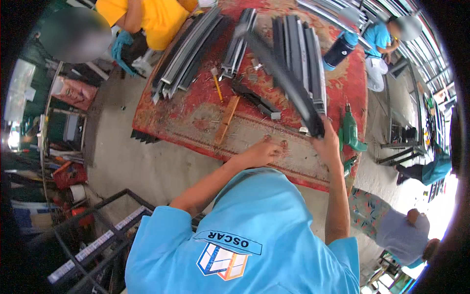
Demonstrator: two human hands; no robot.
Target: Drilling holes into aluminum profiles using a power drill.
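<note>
My right hand (327, 143) is closed around the near end of a long dark metal profile (283, 73). The profile slants up and away to the left over the table, smeared by motion. Just above the table's near edge is my left hand (263, 153), its fingers curled in; whether anything small lies in them I cannot make out. Beyond it, a short black profile piece (257, 100) and a narrow wooden strip (227, 120) rest on the worn red-covered table (171, 125). A green power drill (349, 128) sits right of my right hand.
Bundles of grey and black profiles (193, 49) lie across the table's far side. A yellow pencil (217, 87), scattered screws and a blue bottle (340, 50) are there too. A person in yellow (164, 22) stands far left; others are at right. A dark metal frame (93, 230) stands lower left.
</note>
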